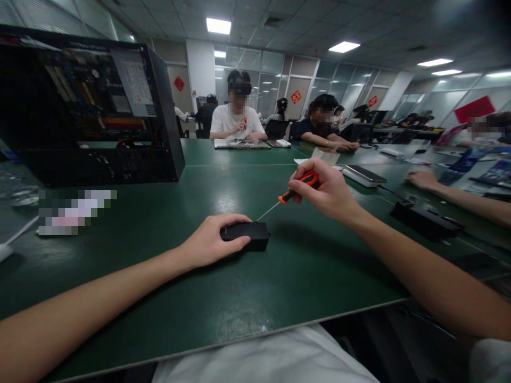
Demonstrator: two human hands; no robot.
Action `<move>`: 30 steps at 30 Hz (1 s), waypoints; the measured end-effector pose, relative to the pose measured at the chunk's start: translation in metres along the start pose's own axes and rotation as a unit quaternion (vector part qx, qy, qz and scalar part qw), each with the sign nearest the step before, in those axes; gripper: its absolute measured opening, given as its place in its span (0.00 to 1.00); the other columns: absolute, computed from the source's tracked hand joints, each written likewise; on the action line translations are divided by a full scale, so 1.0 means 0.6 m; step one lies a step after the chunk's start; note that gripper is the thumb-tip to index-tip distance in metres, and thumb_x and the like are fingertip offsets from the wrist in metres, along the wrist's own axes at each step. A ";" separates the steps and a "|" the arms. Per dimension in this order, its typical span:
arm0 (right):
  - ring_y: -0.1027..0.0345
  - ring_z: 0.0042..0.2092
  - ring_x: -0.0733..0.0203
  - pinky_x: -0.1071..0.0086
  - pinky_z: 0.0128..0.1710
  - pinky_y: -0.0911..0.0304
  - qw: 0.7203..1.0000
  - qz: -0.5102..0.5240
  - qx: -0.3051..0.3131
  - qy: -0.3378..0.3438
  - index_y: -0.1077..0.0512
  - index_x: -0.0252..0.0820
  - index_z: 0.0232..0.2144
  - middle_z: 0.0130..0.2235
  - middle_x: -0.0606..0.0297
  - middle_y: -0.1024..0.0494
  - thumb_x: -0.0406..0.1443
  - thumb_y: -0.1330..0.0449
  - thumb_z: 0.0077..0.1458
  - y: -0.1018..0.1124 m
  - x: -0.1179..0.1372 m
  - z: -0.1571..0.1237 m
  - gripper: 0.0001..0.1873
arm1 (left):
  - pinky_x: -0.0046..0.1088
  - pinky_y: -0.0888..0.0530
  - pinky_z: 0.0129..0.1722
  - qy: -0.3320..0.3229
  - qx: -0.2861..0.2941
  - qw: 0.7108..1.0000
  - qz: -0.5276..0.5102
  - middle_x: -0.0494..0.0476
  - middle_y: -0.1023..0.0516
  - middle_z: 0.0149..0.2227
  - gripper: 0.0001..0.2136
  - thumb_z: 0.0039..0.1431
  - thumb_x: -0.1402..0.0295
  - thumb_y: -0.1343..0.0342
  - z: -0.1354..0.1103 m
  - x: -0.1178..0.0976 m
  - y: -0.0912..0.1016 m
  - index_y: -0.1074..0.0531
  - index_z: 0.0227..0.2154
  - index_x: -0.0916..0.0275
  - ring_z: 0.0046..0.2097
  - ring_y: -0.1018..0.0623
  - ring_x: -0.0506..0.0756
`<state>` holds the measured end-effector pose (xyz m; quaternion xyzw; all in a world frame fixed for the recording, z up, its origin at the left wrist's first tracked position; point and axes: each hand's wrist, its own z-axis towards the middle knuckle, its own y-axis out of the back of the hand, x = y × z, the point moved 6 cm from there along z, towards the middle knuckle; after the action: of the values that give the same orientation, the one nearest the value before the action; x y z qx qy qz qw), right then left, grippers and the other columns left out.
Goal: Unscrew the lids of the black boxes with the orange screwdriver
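On the green tabletop [223,303] lies a small black box-shaped device [258,238]. My left hand [215,238] grips it from the left, thumb along the near side and fingers over the far side. An orange and black screwdriver [288,196] is held by its handle in my right hand [323,186], above and to the right of the box. Its thin metal shaft slants down to the left, and the tip meets the box's top near the far edge. Whether a screw sits under the tip is too small to tell.
A black computer case [159,117] with its side open stands at the left. A phone [365,174] on a white box and a black power strip [425,219] lie at the right, near another person's arm [463,199]. Co-workers sit across the table.
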<state>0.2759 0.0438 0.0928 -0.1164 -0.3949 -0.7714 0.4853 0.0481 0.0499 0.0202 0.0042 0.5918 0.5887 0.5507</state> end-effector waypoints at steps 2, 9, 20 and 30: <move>0.29 0.24 0.65 0.71 0.22 0.34 1.000 -0.022 -0.004 0.004 0.35 0.44 0.33 0.29 0.69 0.25 0.45 0.36 0.57 0.003 -0.002 0.000 0.15 | 0.31 0.26 0.46 -0.001 0.002 1.000 0.002 0.56 0.18 0.47 0.17 0.60 0.60 0.40 0.000 0.002 0.000 0.23 0.50 0.60 0.46 0.20 0.59; 0.28 0.24 0.64 0.70 0.22 0.36 0.998 -0.056 -0.005 0.008 0.35 0.45 0.33 0.26 0.70 0.26 0.45 0.38 0.58 0.007 -0.010 0.002 0.12 | 0.31 0.26 0.45 0.005 0.014 1.000 -0.003 0.56 0.18 0.47 0.18 0.60 0.59 0.41 -0.001 0.007 -0.001 0.24 0.51 0.60 0.45 0.20 0.59; 0.28 0.25 0.63 0.69 0.22 0.36 0.995 -0.100 -0.005 0.024 0.34 0.46 0.33 0.28 0.68 0.26 0.47 0.39 0.60 0.011 -0.002 0.001 0.13 | 0.34 0.26 0.49 0.003 0.016 1.000 -0.004 0.57 0.18 0.49 0.19 0.60 0.58 0.41 -0.001 0.007 -0.001 0.24 0.52 0.60 0.47 0.21 0.60; 0.31 0.26 0.63 0.67 0.25 0.36 0.991 -0.126 0.002 0.043 0.33 0.46 0.34 0.29 0.67 0.26 0.45 0.39 0.60 0.014 0.014 0.001 0.11 | 0.32 0.27 0.47 0.006 0.020 1.000 -0.009 0.56 0.19 0.48 0.19 0.60 0.59 0.41 -0.001 0.007 -0.002 0.24 0.51 0.60 0.47 0.21 0.60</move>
<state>0.2783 0.0371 0.1021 -0.0314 -0.3862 -0.8301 0.4010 0.0468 0.0521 0.0166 0.0066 0.6069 0.5716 0.5521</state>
